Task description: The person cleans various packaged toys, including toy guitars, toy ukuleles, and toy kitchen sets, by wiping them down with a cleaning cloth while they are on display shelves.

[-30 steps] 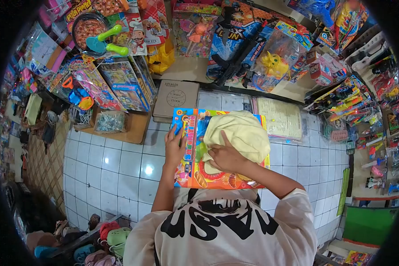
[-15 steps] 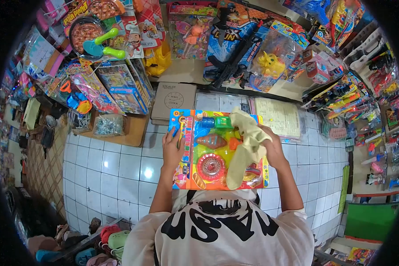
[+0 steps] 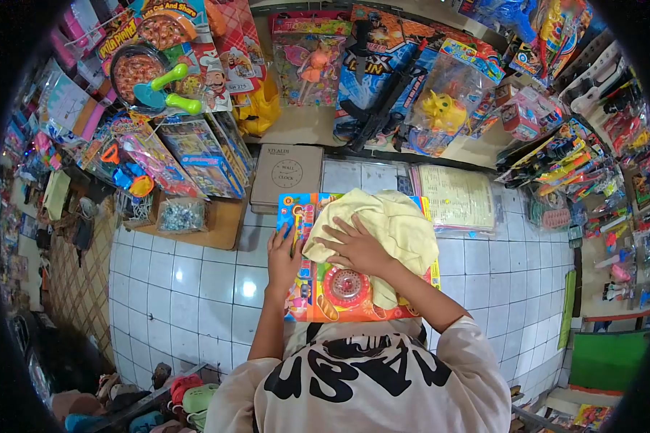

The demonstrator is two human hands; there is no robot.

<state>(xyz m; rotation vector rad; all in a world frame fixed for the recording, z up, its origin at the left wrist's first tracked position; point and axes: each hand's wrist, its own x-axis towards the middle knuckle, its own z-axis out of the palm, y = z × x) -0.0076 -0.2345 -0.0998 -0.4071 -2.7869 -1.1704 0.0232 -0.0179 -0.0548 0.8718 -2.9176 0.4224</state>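
A colourful toy food playset on a printed card (image 3: 303, 307) lies across my lap, with a red round strainer-like piece (image 3: 346, 286) showing near its lower middle. My left hand (image 3: 284, 256) grips the left edge of the card. Over the upper and right part of the pack spreads a pale yellow cloth (image 3: 404, 224), hiding most of the toys beneath. My right hand (image 3: 357, 247) rests flat on this cloth, fingers spread.
A brown wall clock box (image 3: 287, 175) and plastic-covered papers (image 3: 456, 198) lie beyond the pack on the white tiled floor (image 3: 209, 281). A box of marbles (image 3: 182, 215) stands on a board to the left. Packaged toys, including a black toy gun (image 3: 386, 97), hang around.
My right hand has moved left with the cloth, from the pack's right side onto its middle. Bunched before, the cloth is now spread out. My left hand keeps the left edge.
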